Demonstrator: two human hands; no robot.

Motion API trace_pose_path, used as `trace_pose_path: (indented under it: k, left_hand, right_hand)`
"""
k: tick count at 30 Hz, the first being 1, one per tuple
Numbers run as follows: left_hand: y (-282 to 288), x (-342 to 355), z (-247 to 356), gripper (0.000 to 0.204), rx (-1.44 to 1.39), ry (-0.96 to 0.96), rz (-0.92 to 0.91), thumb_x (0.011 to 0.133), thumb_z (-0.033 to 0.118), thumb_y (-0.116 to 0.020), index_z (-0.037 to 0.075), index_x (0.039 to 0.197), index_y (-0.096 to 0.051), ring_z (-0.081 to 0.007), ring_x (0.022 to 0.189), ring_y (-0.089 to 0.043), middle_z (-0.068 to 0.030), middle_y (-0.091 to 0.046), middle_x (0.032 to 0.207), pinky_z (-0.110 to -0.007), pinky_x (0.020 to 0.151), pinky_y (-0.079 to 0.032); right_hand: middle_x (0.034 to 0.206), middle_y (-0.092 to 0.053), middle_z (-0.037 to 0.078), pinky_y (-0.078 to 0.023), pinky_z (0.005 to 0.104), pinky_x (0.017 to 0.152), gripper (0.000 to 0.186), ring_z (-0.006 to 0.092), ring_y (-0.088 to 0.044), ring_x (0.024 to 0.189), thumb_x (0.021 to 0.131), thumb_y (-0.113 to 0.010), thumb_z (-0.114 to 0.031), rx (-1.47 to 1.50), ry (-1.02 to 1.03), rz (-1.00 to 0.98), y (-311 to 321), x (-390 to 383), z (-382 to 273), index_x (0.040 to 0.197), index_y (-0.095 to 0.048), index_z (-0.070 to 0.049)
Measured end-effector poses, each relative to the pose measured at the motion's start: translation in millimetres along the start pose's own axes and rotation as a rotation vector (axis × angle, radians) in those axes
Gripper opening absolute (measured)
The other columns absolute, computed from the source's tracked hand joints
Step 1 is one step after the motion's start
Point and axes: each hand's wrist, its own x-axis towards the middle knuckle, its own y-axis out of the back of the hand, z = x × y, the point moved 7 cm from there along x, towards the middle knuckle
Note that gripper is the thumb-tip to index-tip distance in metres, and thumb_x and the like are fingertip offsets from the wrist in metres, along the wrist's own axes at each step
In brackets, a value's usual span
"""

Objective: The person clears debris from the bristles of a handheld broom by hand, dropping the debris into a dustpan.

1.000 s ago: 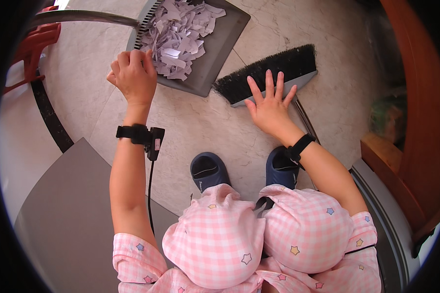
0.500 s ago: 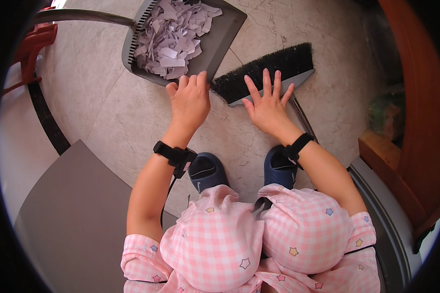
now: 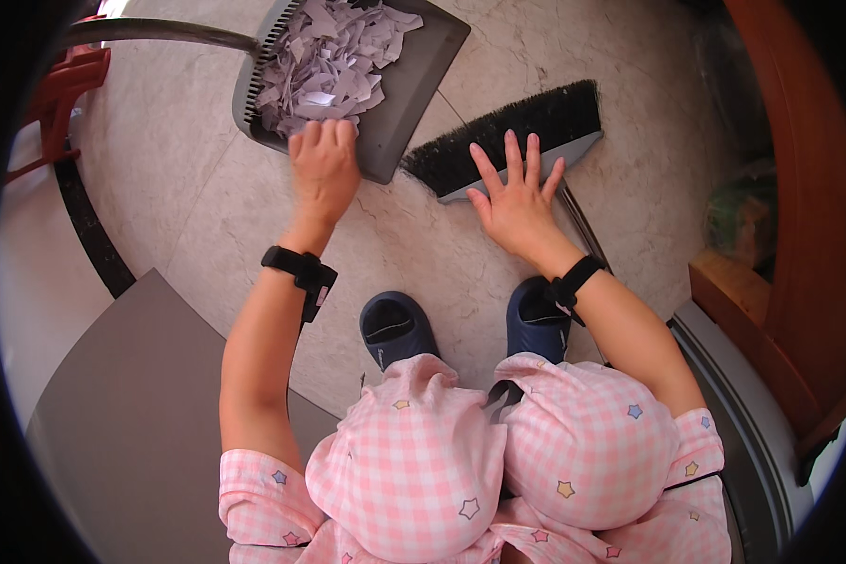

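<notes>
At the near edge of a grey dustpan, my left hand bends its fingers inward beside a heap of paper scraps; with the fingertips hidden, I cannot tell whether it grasps anything. My right hand spreads its fingers, gripping nothing, over the black-bristled broom. The scraps lie inside the dustpan, toward its toothed side. Farther out, I see two navy slippers on pale, veined flooring.
</notes>
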Motion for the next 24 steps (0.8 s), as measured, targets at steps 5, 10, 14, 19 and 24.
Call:
trace_pose_path:
  k: [5, 10, 14, 19, 24]
  left_hand:
    - [39.5, 15.6, -65.2, 0.007, 0.198, 0.149, 0.128, 0.085, 0.015, -0.058, 0.012, 0.083, -0.052, -0.0249, 0.079, -0.053, -0.0028, -0.057, 0.080, -0.039, 0.073, -0.038]
    - [53.4, 17.2, -56.5, 0.026, -0.143, 0.160, -0.038, 0.081, 0.021, -0.067, 0.018, 0.106, -0.061, -0.0235, 0.078, -0.054, -0.0001, -0.059, 0.080, -0.038, 0.070, -0.038]
    - [68.4, 8.7, -52.0, 0.053, -0.021, 0.125, 0.020, 0.077, 0.015, -0.071, 0.021, 0.126, -0.054, -0.0218, 0.079, -0.053, 0.0011, -0.056, 0.081, -0.037, 0.072, -0.039]
    - [68.8, -0.7, -10.6, 0.049, -0.215, 0.076, 0.085, 0.077, 0.011, -0.066, 0.017, 0.125, -0.055, -0.0254, 0.092, -0.051, -0.0062, -0.055, 0.103, -0.039, 0.078, -0.038]
    - [23.2, -17.6, 26.4, 0.022, -0.202, 0.048, -0.228, 0.083, 0.015, -0.060, 0.015, 0.105, -0.060, -0.0228, 0.085, -0.053, 0.0001, -0.060, 0.085, -0.038, 0.074, -0.034]
  right_hand:
    - [0.152, -0.016, 0.022, -0.001, 0.0757, 0.098, 0.059, 0.0472, -0.004, 0.140, 0.091, -0.050, -0.042, 0.001, -0.004, -0.006, 4.2, -3.4, -4.0, 0.145, -0.031, -0.027]
    - [0.151, -0.017, 0.022, 0.000, 0.0757, 0.098, 0.059, 0.0472, -0.004, 0.140, 0.091, -0.051, -0.042, -0.023, -0.021, 0.007, 12.8, -8.4, -9.5, 0.145, -0.032, -0.027]
    - [0.151, -0.017, 0.022, 0.000, 0.0757, 0.098, 0.059, 0.0474, -0.004, 0.140, 0.091, -0.051, -0.042, -0.010, -0.005, -0.004, 20.9, -5.1, -27.1, 0.145, -0.032, -0.027]
    - [0.151, -0.016, 0.023, 0.000, 0.0757, 0.098, 0.059, 0.0478, -0.003, 0.140, 0.092, -0.050, -0.042, -0.026, -0.012, -0.001, 20.6, -9.0, -30.4, 0.145, -0.031, -0.027]
    - [0.152, -0.016, 0.022, 0.000, 0.0756, 0.098, 0.058, 0.0479, -0.003, 0.140, 0.092, -0.049, -0.043, -0.027, -0.009, -0.020, 14.8, -12.8, -33.8, 0.145, -0.031, -0.027]
